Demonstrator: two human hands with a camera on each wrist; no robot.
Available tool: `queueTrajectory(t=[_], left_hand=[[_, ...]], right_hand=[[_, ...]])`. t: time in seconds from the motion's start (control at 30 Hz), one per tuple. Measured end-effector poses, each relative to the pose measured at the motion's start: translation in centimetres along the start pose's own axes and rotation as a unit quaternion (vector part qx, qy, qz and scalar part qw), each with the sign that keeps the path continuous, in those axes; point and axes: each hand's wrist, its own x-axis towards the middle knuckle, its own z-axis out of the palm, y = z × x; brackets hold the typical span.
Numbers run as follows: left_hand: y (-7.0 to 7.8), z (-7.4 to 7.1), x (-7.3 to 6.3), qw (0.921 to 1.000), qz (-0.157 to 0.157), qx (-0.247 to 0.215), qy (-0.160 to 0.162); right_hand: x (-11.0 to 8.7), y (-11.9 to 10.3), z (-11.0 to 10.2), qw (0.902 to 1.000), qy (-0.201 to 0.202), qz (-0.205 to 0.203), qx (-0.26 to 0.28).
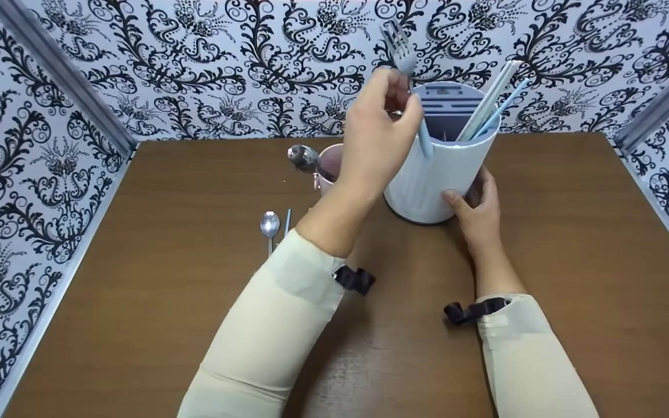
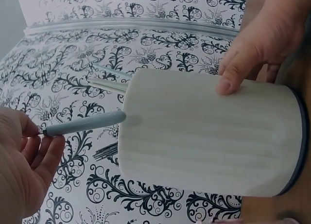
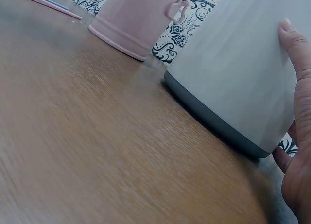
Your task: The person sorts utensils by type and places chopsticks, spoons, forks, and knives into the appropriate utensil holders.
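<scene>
My left hand (image 1: 378, 130) pinches a fork (image 1: 402, 55) between thumb and fingers, tines up. Its light blue handle (image 2: 87, 123) points down and overlaps the near rim of a white utensil holder (image 1: 436, 180); whether it touches is unclear. The holder has a dark base and a grey slotted divider inside. Pale chopsticks (image 1: 488, 101) and a thin blue stick (image 1: 506, 104) lean out of its right side. With my right hand (image 1: 479, 217) I grip the holder low on its right, the thumb in front and the other fingers mostly hidden behind.
Left of the holder stands a pink mug (image 3: 131, 20), partly behind my left forearm, with a metal spoon (image 1: 304, 158) leaning out. Another spoon (image 1: 269, 223) and a thin blue piece (image 1: 288, 222) lie on the wooden table (image 1: 166, 261). Patterned walls (image 1: 224, 64) border the table.
</scene>
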Motion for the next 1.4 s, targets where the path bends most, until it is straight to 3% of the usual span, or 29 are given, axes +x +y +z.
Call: queueTrajectory(t=[0.17,0.4,0.57,0.73,0.97,1.1,1.4], left_hand=[[0.2,0.7,0.6,0.9996,-0.004,-0.017,0.022],[-0.8,2.0,0.7,0.9989,0.001,0.024,0.040],[-1.9,2.8,0.4,0.9986,-0.008,0.041,0.032],[-2.2,3.5,-0.1,0.9984,-0.013,0.051,0.018],[-2.3,4.4,-0.8,0.9956,0.013,0.093,0.003],[-2.7,5.1,-1.1,0.9956,0.021,0.091,0.001],[-3.4,5.9,-1.4,0.9948,0.001,0.102,0.003]], right_hand=[[0.0,-0.3,0.0,0.9998,-0.002,0.009,-0.020],[-0.1,-0.3,-0.1,0.9998,0.000,0.015,-0.016],[0.0,-0.2,-0.1,0.9997,0.002,0.013,-0.021],[0.0,0.0,0.0,0.9999,-0.001,0.000,-0.016],[0.0,0.1,-0.1,0.9999,-0.006,-0.004,-0.014],[0.0,0.1,-0.2,0.9998,-0.009,0.002,-0.018],[-0.1,-0.2,-0.2,0.9992,-0.013,0.010,-0.036]])
